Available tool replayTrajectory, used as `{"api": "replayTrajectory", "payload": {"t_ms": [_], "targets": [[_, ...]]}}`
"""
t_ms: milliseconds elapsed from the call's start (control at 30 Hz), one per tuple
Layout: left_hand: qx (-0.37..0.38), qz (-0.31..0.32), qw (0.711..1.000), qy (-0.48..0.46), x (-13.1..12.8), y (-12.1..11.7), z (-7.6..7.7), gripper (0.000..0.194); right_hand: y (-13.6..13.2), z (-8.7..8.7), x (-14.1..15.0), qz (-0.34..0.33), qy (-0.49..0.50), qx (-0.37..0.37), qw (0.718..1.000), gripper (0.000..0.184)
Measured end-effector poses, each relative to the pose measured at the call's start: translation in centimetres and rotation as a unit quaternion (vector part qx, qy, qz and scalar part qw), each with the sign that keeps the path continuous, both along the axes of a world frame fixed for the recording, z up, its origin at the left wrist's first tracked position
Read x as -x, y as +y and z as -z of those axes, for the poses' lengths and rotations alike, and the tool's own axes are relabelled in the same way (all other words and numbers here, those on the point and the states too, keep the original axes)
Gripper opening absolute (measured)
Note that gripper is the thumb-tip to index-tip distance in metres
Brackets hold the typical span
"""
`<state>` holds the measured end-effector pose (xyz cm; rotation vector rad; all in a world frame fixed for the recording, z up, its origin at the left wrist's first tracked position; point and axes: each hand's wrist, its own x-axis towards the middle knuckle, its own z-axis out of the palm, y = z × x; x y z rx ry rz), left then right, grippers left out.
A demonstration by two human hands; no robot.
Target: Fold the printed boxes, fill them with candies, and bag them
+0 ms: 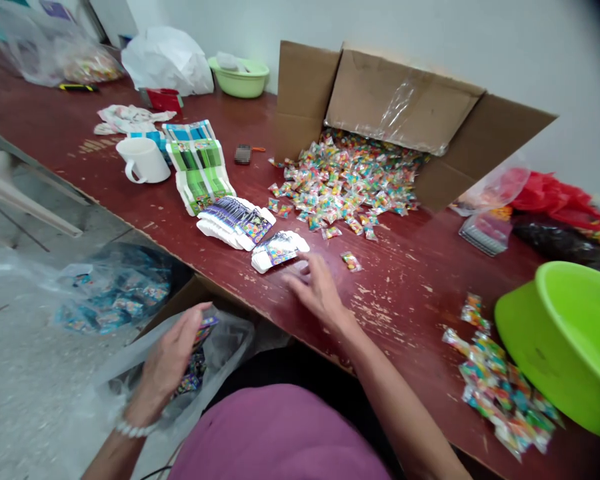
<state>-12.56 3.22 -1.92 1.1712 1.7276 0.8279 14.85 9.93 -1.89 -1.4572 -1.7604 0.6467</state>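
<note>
The small purple printed cardboard box point(207, 325) is at two o'clock of my left hand point(170, 353), held at its nearly straight fingers above the translucent plastic bag point(234, 331). My right hand point(319, 290) has its grip open and empty, thumb and forefinger parted; toward ten o'clock, the short stack of flat white-edged cartons point(279, 251) lies by its fingertips on the dark-red counter point(400, 267).

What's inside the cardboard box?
Wrapped candies, heaped at the mouth of the box and spilling onto the table. Its back and bottom can't be seen: flap and candies cover them.
</note>
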Motion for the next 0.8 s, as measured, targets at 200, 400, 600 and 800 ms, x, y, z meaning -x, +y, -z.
{"api": "replayTrajectory", "payload": {"t_ms": [200,400,600,800], "targets": [[-0.006,0.014,0.985,0.173,5.5,-0.6,1.9,0.052,6.2,1.4,-1.6,0.176,-0.018,0.109,0.978,0.039],[-0.103,0.023,0.987,0.125,0.7,0.4,0.0,0.045,6.8,1.6,-1.9,0.202,0.103,0.145,0.963,0.035],[-0.163,0.015,0.986,-0.039,-4.2,2.4,-2.5,0.046,2.4,-0.6,-3.7,0.085,0.236,0.17,0.953,0.04],[0.159,0.265,0.824,-0.475,-8.5,1.5,-2.7,0.059,-3.3,-3.6,-2.5,-0.091,0.345,0.245,0.902,0.025]]}}
